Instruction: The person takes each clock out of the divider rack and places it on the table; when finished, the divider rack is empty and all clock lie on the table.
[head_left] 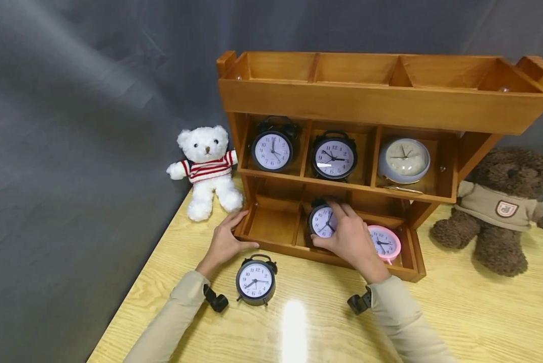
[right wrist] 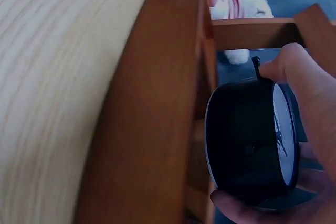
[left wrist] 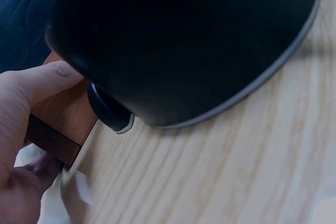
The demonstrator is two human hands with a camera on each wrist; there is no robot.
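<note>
My right hand [head_left: 354, 238] holds a round black alarm clock [head_left: 320, 222] in the middle compartment of the bottom tier of a wooden shelf [head_left: 380, 101]. In the right wrist view, the thumb is by one of the clock's small feet, with other fingers around the far side of its case [right wrist: 241, 135]. My left hand [head_left: 223, 244] grips the shelf's lower left corner, thumb along the front board and fingers at the side. Right beside that hand, another black alarm clock [head_left: 255, 280] stands on the table; its dark case [left wrist: 184, 45] fills much of the left wrist view.
A pink clock [head_left: 384, 243] sits in the bottom right compartment. Two black clocks [head_left: 273, 150] and a pale round clock [head_left: 406, 160] occupy the middle tier. A white teddy bear [head_left: 207, 166] sits left of the shelf, a brown bear [head_left: 502, 217] right. The wooden table [head_left: 325, 322] extends in front.
</note>
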